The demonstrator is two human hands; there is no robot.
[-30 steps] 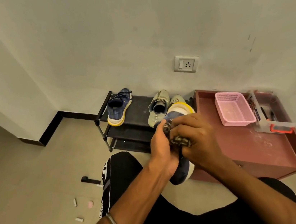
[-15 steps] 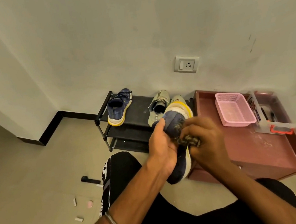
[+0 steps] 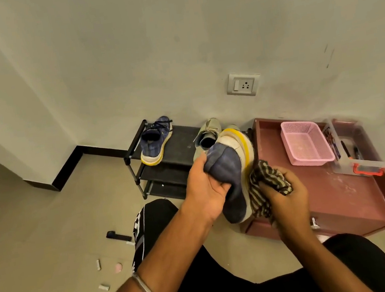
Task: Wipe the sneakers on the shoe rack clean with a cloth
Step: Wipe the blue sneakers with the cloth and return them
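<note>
Wiping sole edge. Left hand grip wrapped round blue sneaker, tilted sole-out for access; right hand grip bunching striped cloth vs sole, 3 o'clock. Mate on shoe rack, 11 o'clock.

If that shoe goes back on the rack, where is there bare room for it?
The top shelf of the shoe rack is bare between the blue sneaker and the grey sneaker. The rack's right end is crowded. The maroon cabinet top has bare room in front of the pink basket.
</note>
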